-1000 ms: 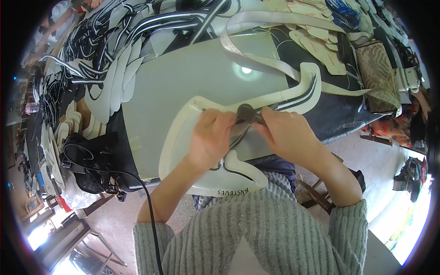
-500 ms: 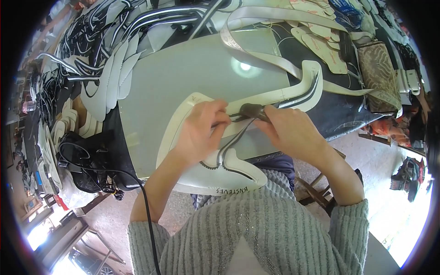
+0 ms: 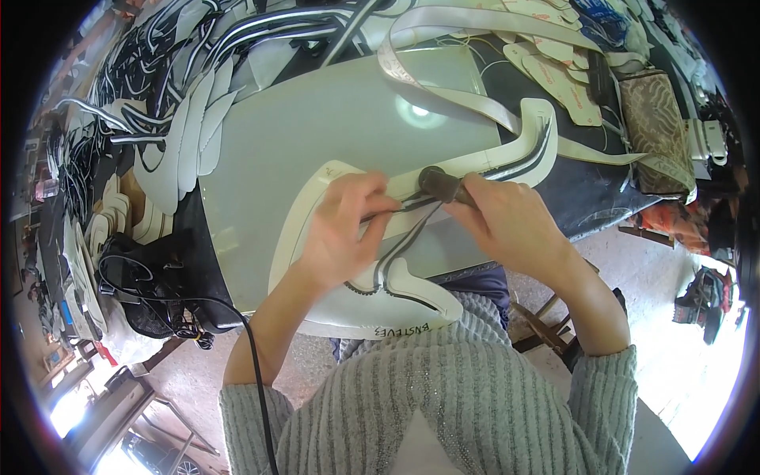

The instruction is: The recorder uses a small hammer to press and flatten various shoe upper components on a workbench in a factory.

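A large curved cream-white piece (image 3: 406,308), with dark striped trim along its inner edges, lies over the near edge of a grey board (image 3: 277,131). Its long arm (image 3: 529,131) curves away at the right. My left hand (image 3: 342,229) is over its left part, thumb and fingertips pinching the dark striped strip (image 3: 412,203). My right hand (image 3: 514,222) is closed round the handle of a small hammer (image 3: 438,184), whose dark head is over the strip just right of my left fingertips. Whether the head touches the strip, I cannot tell. Below, a loose grey-black strip (image 3: 400,245) runs down to a notch in the piece.
White cut pieces (image 3: 186,142) and bundled black-and-white strips (image 3: 269,32) lie at the left and back. A pale ribbon (image 3: 475,103) loops across the board. Cream pieces (image 3: 558,83) and a patterned box (image 3: 655,131) stand at the right. A black cable (image 3: 257,372) hangs beside my left arm.
The hammer head has tilted and shifted slightly, with its end now turned more upward. My right hand has moved a little to the right; my left keeps its pinch in nearly the same place.
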